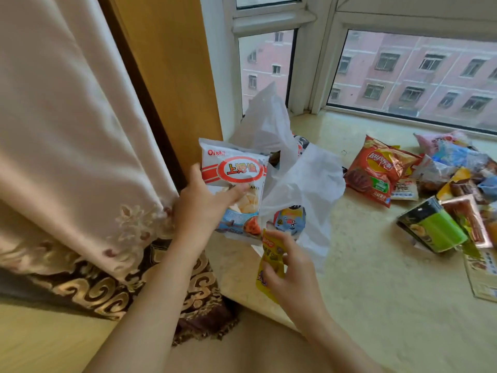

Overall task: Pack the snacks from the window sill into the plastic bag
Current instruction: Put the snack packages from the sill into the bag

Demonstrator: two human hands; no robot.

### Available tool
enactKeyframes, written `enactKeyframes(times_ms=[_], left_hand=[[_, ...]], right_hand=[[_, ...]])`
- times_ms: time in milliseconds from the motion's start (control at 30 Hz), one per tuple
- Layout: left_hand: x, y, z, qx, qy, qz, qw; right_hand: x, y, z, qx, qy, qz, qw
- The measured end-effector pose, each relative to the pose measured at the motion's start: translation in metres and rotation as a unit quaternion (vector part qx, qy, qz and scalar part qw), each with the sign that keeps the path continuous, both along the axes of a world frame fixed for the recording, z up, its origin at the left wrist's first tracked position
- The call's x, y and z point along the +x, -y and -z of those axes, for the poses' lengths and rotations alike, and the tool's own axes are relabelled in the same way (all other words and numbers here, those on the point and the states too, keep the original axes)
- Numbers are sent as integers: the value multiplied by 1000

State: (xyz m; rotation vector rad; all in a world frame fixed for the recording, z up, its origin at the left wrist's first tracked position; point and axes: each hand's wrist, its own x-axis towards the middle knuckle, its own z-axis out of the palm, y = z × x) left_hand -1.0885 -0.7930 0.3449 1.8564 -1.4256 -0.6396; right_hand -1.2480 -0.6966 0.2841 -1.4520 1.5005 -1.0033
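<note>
My left hand [200, 203] grips a white Oishi snack bag [236, 173] and holds it upright beside the translucent white plastic bag [304, 179], which stands on the window sill [363, 265] in the left corner. Some packets show through the plastic bag's wall. My right hand [293, 273] pinches a small yellow snack packet [269, 261] just in front of the plastic bag. To the right lie a red Lay's chip bag [376, 170] and a green snack pack [433, 228] among several other snacks.
A beige curtain [67, 144] with a dark patterned hem hangs at the left, against a wooden panel [172, 76]. The window frame [320, 63] rises behind the sill. A flat printed packet [481, 273] lies at the sill's right edge.
</note>
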Motion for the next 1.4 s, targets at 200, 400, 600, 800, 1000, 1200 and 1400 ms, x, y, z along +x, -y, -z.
enactKeyframes(times_ms=[200,400,600,800,1000,1200,1400], left_hand=[[18,13,5,-42,64,17,997],[25,23,11,-65,71,43,994],[-4,14,19,-66,-22,125,990],[-68,-3,29,-210,206,192,936],[-115,3,35,-292,259,216,895],[-169,21,33,-260,276,248,891],[-207,62,63,-150,373,287,870]], right_hand=[[40,11,14,-14,-55,1,998],[41,46,8,23,-53,40,998],[-29,55,-3,-58,-105,168,979],[-89,71,-3,-39,-165,219,961],[-138,82,3,-2,-129,213,969],[-176,91,4,21,10,250,968],[-191,105,3,11,67,254,965]])
